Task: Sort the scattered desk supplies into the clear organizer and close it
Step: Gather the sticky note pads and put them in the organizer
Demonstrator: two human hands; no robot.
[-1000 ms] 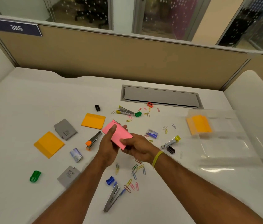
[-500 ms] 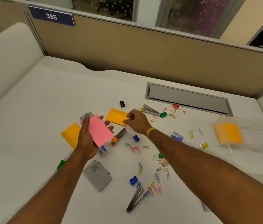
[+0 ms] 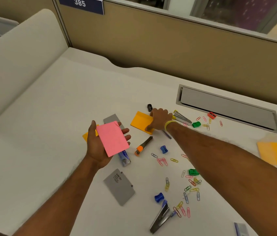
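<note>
My left hand (image 3: 97, 150) holds a pink sticky-note pad (image 3: 113, 138) in its palm, above the desk. My right hand (image 3: 159, 119) reaches forward and pinches an orange sticky-note pad (image 3: 141, 121) that lies on the desk, fingers on its far edge and thumb at its near corner. The clear organizer (image 3: 273, 137) shows only partly at the right edge, with an orange pad (image 3: 276, 155) inside it. A second loose orange pad (image 3: 85, 136) peeks out from behind my left hand.
Scattered on the white desk are two grey cards (image 3: 119, 186), a staple box (image 3: 125, 157), an orange-tipped stapler (image 3: 143, 145), a metal staple remover (image 3: 159, 217), blue sharpeners (image 3: 163, 149), and several coloured paper clips (image 3: 190, 186). A grey cable hatch (image 3: 227, 109) sits near the partition.
My right hand let go of the pink pad, reached forward and took hold of the orange pad. My left hand kept the pink pad. The view swung left.
</note>
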